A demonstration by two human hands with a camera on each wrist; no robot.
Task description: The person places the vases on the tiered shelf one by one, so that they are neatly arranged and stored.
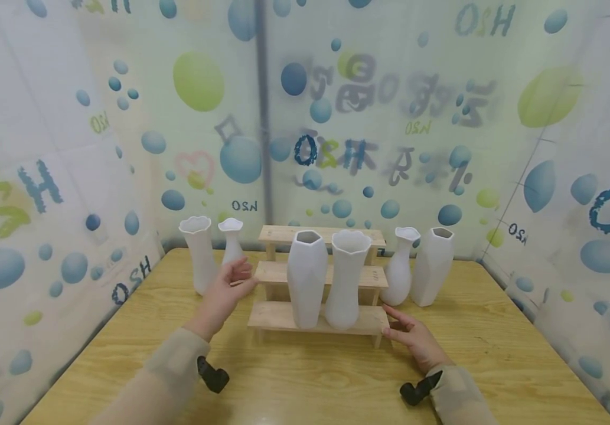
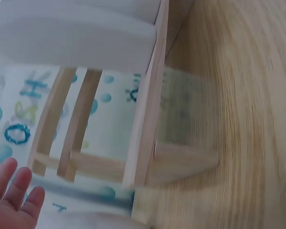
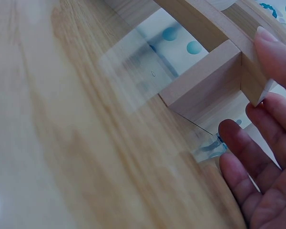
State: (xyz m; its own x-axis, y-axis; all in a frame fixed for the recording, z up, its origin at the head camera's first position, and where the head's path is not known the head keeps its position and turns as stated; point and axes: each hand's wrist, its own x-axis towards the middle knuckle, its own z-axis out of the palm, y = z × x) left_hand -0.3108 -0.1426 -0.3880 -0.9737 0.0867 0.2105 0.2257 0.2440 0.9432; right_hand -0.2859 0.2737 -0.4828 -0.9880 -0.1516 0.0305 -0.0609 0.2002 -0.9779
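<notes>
A three-tier wooden display stand point(image 1: 317, 319) stands on the table. A white faceted vase point(image 1: 307, 283) and a white vase with a wavy rim point(image 1: 343, 289) stand side by side on its lowest step. My right hand point(image 1: 416, 339) holds the right end of that step, thumb at the front corner and fingertips point(image 3: 257, 107) at the end. Beside the stand's left side is my left hand point(image 1: 230, 283), fingers spread and holding nothing; the left wrist view shows its fingers point(image 2: 19, 191) apart from the wood. It partly hides a narrow-necked white vase point(image 1: 231, 236).
Left of the stand is another wavy-rimmed white vase point(image 1: 198, 254). To its right stand a narrow-necked white vase point(image 1: 399, 271) and a faceted white vase point(image 1: 432, 271). Behind the wooden table point(image 1: 305, 389) hangs a bubble-printed curtain point(image 1: 198, 177).
</notes>
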